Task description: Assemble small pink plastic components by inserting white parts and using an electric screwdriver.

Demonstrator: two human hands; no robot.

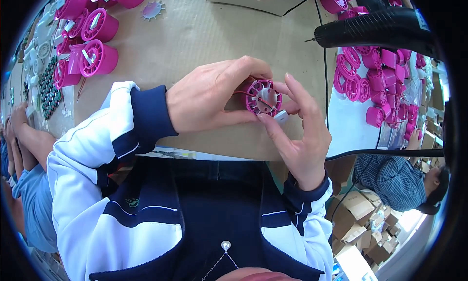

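Over the table's near edge, my left hand (214, 93) wraps its fingers and thumb around a round pink plastic fan housing (249, 101). The open, spoked face of the housing points up at me. Inside it lies a pale disc (267, 96), with thin red and dark wires running across. My right hand (304, 134) is at the housing's right side, thumb tip near the lower rim and fingertips by the far rim. Between its thumb and fingers sits a small white rectangular piece (281, 116), which looks pinched there; part of it is hidden.
Several pink housings (100, 59) stand at the far left, beside green-and-dark small parts (51, 88). A pale toothed disc (153, 10) lies on the cardboard-covered table. A black power screwdriver (375, 32) juts in from the right above more pink parts (375, 81). Other people sit at both sides.
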